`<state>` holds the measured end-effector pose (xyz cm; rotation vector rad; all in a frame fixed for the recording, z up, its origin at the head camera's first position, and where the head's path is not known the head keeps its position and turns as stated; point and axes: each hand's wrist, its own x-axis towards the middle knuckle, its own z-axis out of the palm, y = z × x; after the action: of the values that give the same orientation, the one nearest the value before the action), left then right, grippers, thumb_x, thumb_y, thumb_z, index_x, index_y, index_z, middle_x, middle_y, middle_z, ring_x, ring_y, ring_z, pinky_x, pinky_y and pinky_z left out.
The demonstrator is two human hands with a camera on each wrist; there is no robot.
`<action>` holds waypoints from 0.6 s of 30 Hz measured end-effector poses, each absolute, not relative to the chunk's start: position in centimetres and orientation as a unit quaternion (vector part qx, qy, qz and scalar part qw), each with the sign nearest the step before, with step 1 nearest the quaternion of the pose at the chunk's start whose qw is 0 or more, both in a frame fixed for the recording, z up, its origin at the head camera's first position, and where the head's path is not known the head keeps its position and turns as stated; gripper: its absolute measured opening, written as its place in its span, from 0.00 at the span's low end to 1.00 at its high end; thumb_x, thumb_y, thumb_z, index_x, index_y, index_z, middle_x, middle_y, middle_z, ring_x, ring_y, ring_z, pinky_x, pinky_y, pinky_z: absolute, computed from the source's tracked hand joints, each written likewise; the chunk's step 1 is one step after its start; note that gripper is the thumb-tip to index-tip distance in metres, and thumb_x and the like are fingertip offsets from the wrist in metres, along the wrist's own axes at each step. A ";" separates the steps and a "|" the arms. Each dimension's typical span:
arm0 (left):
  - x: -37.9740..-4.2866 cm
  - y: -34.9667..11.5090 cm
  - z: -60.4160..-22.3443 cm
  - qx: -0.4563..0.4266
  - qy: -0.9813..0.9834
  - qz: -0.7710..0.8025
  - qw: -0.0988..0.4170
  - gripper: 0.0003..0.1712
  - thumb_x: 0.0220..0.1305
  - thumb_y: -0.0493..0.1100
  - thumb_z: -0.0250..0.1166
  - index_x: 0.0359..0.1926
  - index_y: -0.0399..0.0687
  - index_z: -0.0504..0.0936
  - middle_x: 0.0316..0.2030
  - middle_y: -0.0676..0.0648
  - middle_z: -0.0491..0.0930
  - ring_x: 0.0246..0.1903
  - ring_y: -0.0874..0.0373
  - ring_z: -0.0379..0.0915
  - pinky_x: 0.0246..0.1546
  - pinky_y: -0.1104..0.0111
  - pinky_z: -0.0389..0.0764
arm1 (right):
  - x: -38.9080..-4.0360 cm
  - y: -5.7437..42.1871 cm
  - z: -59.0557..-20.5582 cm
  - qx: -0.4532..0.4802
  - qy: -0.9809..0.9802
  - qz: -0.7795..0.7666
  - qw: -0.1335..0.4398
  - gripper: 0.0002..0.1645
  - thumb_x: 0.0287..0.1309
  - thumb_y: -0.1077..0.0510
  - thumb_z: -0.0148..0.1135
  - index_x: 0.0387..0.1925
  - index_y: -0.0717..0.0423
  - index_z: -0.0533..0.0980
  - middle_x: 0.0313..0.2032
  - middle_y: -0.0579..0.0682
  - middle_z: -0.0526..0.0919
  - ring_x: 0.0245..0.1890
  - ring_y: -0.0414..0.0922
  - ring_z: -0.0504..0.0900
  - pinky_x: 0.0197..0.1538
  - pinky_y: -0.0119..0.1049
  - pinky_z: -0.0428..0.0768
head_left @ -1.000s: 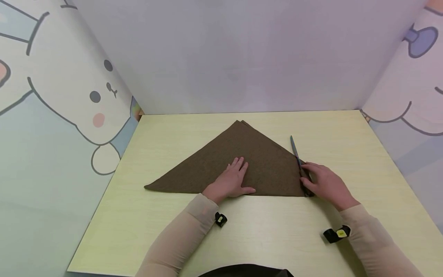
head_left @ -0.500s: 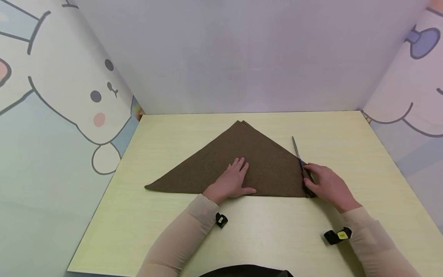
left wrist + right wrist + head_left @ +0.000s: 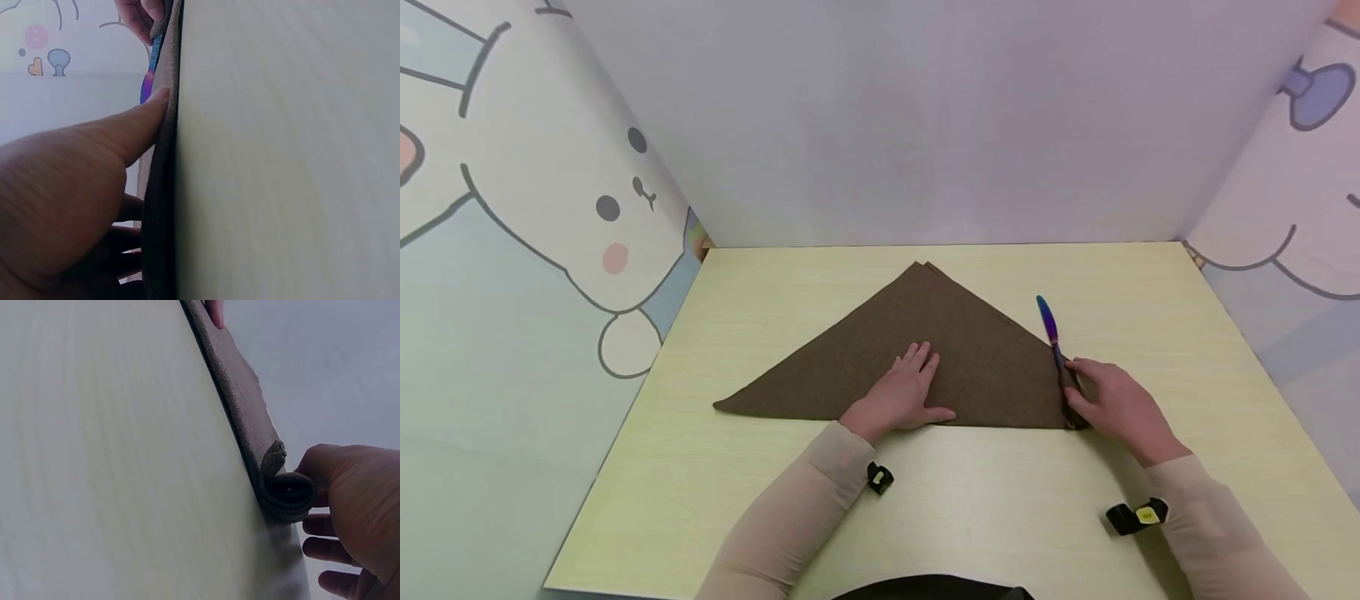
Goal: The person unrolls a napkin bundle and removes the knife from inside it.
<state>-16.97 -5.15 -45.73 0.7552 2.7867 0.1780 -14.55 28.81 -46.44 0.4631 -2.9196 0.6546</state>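
A brown cloth napkin [image 3: 955, 333], folded into a wide triangle, lies on the table with its point toward the back wall. My left hand [image 3: 898, 392] rests flat on its middle, fingers spread and the thumb [image 3: 147, 119] along the front fold. At the right corner, the napkin curls into a small roll [image 3: 289, 490]. My right hand [image 3: 1116, 404] holds this roll between thumb and fingers. A table knife with a shiny blue-purple blade [image 3: 1048, 321] sticks out of the roll toward the back; its lower part is hidden by cloth.
The pale wooden table [image 3: 1000, 517] meets a plain white wall [image 3: 880, 125] at the back. Side walls [image 3: 550, 208] carry cartoon drawings. A black strap device [image 3: 880, 477] is on each wrist.
My right hand and the rolled corner have shifted slightly right. The knife has turned, so its broad blade face now shows. My left hand stays in place on the napkin.
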 end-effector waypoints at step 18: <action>-17.1 -5.2 -46.0 0.262 0.955 0.068 0.125 0.57 0.59 0.73 0.55 0.75 0.43 0.48 0.75 0.41 0.39 0.74 0.47 0.32 0.70 0.56 0.48 | -14.2 29.4 -46.7 0.155 -0.957 0.232 0.074 0.25 0.57 0.60 0.65 0.55 0.66 0.74 0.51 0.67 0.78 0.53 0.66 0.73 0.53 0.62 0.68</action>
<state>-17.06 -5.23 -46.04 0.7636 2.7822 0.1986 -14.20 29.45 -46.71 0.4658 -2.8741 0.6963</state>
